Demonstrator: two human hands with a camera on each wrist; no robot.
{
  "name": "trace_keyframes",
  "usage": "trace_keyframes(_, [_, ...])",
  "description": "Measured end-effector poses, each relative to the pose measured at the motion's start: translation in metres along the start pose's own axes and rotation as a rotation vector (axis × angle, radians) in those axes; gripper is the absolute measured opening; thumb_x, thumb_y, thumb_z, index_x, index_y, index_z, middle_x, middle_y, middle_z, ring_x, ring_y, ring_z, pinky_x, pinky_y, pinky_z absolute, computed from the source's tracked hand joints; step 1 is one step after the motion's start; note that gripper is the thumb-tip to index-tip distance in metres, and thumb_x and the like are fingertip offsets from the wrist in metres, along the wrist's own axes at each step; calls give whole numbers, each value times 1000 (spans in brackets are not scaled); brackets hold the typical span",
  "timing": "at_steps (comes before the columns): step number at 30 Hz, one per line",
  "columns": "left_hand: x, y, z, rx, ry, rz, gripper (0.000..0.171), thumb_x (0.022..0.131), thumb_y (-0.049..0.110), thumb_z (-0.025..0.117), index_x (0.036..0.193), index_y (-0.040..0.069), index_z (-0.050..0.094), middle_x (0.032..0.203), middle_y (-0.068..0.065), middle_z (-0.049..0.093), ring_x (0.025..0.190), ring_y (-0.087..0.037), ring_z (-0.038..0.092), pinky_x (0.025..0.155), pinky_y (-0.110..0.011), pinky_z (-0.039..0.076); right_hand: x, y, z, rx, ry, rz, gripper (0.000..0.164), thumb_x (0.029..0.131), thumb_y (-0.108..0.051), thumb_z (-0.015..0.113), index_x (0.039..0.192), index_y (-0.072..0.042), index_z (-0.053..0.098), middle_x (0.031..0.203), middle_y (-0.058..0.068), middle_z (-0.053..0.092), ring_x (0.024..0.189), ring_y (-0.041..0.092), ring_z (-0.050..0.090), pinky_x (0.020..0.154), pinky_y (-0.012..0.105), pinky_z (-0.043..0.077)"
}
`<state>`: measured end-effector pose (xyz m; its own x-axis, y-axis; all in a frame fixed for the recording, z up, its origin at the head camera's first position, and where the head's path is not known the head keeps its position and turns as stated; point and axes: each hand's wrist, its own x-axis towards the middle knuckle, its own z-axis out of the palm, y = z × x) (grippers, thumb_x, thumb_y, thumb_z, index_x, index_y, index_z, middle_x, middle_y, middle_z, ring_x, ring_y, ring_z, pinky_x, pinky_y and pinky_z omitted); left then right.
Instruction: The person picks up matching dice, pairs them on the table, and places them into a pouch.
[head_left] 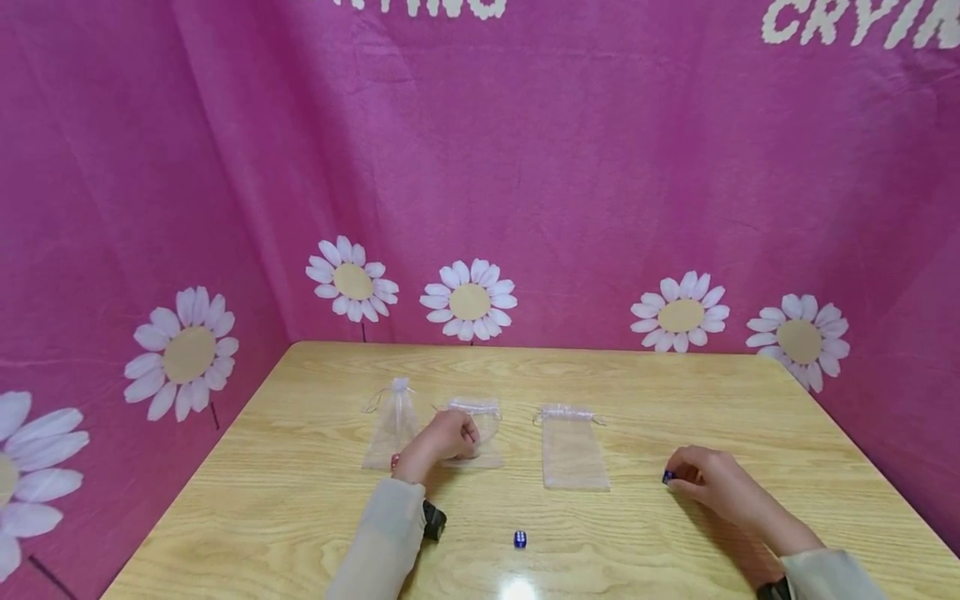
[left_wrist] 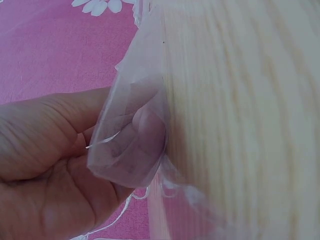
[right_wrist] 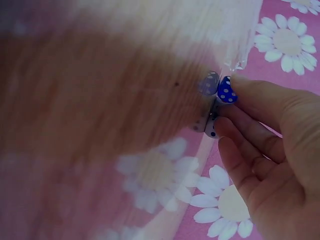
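Note:
My left hand (head_left: 450,435) is over the middle sheer drawstring pouch (head_left: 489,427), fingers curled. Up close in the left wrist view, thin pouch fabric (left_wrist: 132,160) covers the fingertips, which show through it as they pinch it. Off to the right, my right hand (head_left: 708,479) holds a blue die (head_left: 669,477) low at the tabletop. White dots mark this blue die (right_wrist: 227,91) in the right wrist view, where a white die with black dots (right_wrist: 212,129) sits against the other fingertips. Another blue die (head_left: 520,539) rests on the table between the forearms.
One sheer pouch (head_left: 393,429), gathered at its top, lies left of the left hand. A flat one (head_left: 576,454) lies between the hands. The wooden table (head_left: 637,387) meets a pink curtain (head_left: 562,192) with printed daisies at its back and sides.

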<state>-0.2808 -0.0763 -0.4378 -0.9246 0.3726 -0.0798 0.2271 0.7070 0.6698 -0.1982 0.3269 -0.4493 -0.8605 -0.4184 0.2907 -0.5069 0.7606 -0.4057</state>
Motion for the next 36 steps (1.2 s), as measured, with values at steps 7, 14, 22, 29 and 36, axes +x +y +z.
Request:
trace_keyframes(7, [0,4,0,-6,-1,-3,9,79,-4,75,82,-1,66,70,2,52,63,-10,46,57,-18,37,4,1,1,-73,-3,-23,16,79,-6,78,81,-13,63,74,-12,61,67,-9,48,58,19,46])
trace_keyframes(14, [0,6,-1,-8,-3,-4,9,80,-3,75,82,-2,66,70,1,53,62,-10,46,57,-18,38,5,1,1,-95,19,-36,17,77,-4,78,80,-12,63,73,-12,61,67,-10,48,58,19,46])
trace_keyframes(22, [-1,4,1,-11,-7,-3,9,80,-3,74,82,-1,66,71,1,53,64,-10,46,58,-18,38,-5,-7,-1,54,115,135,11,82,-9,77,85,-16,68,76,-11,66,69,-9,52,60,19,47])
trace_keyframes(29, [-1,2,2,-17,-4,-2,10,79,-2,76,81,-1,66,69,1,52,62,-10,47,57,-18,38,-18,-18,-9,276,261,281,12,88,-11,72,99,-6,70,85,-15,70,76,-6,60,66,16,51])
trace_keyframes(36, [-2,1,1,-11,13,-2,10,79,-2,76,81,-1,66,69,1,52,63,-10,46,58,-18,38,-30,-24,-15,472,292,369,24,92,-13,68,110,2,65,90,-21,69,82,-4,62,71,16,52])
